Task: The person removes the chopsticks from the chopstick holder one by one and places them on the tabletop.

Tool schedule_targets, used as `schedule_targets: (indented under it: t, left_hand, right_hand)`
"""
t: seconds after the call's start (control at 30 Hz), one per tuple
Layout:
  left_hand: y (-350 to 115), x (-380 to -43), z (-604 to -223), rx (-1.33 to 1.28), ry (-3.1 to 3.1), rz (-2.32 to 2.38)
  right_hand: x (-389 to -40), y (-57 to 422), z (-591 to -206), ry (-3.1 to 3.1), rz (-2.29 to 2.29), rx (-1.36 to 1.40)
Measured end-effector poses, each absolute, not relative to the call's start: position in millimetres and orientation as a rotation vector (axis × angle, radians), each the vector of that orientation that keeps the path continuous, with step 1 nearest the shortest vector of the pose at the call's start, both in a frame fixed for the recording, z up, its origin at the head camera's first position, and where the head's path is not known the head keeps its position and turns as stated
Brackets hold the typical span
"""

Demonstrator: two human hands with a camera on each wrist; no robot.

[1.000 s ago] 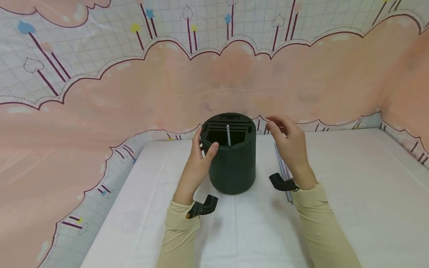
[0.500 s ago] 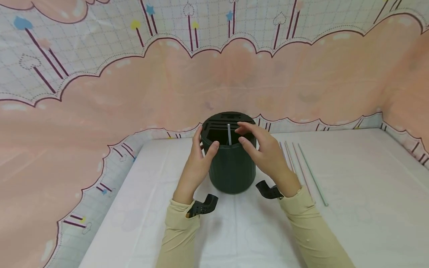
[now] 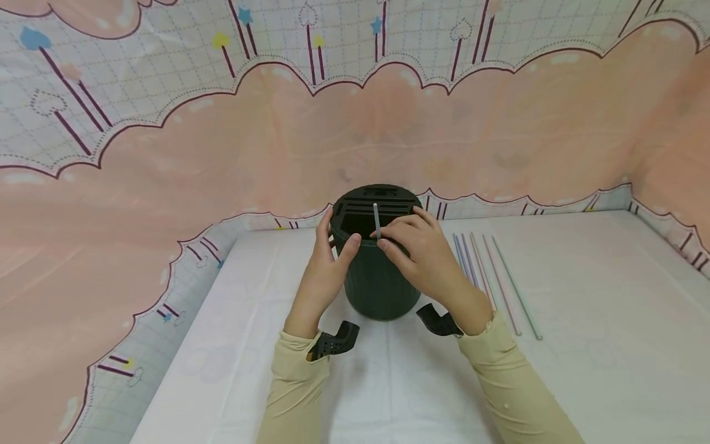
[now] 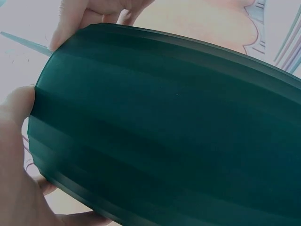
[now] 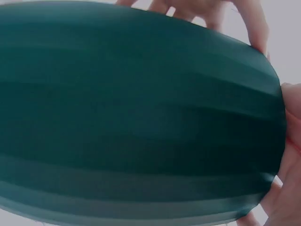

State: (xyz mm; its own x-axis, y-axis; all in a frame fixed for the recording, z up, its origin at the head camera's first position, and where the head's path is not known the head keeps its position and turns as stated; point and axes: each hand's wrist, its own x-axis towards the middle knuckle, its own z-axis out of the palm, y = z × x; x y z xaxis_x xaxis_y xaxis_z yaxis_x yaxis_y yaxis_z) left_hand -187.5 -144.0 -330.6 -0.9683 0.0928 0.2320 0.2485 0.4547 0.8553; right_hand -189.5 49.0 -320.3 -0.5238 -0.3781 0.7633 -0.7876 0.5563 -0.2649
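Observation:
A dark green, ribbed, cylindrical container (image 3: 383,280) stands on the white-covered table, its black top slotted with a wide opening at the front. Up out of that opening rises a thin light-grey stick (image 3: 376,216). My left hand (image 3: 324,274) grips the container's left side at the rim, with the thumb in front; its other fingers are partly hidden round the far side. From the right, my right hand (image 3: 424,262) reaches over the front rim and pinches the stick low down between thumb and index finger. The stick's lower end is hidden inside the container.
Several thin coloured sticks (image 3: 514,287), blue, purple, pink and green, lie to the right of the container, partly behind my right wrist. A patterned peach and white cloth (image 3: 355,135) hangs behind the table (image 3: 599,308). Each wrist carries a black camera mount (image 3: 335,341).
My right hand has moved left from beside the container to the grey stick and closed its fingertips on it. More of the loose sticks show now. The left hand keeps its hold.

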Motion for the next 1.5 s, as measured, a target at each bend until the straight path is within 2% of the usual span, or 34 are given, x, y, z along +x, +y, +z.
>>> schedule_targets:
  t: [0.33,0.53,0.87,1.33,1.5]
  left_hand:
    - [-145,-187,-332,-0.297,-2.541,-1.542]
    - [-143,-186,-329,-0.279,-2.552,-1.520]
    - [-142,-186,-329,-0.265,-2.558,-1.515]
    - [-142,-188,-328,-0.258,-2.589,-1.582]
    - [-142,-187,-327,-0.245,-2.601,-1.565]
  right_hand:
    - [-191,50,-318,-2.055,1.097,0.916]
    - [-187,58,-314,-1.999,1.421,0.771]
    - [-170,81,-286,-1.670,1.780,0.672]
    - [-185,145,-286,-1.058,2.284,0.516]
    - [-185,167,-288,-1.153,2.285,0.425]
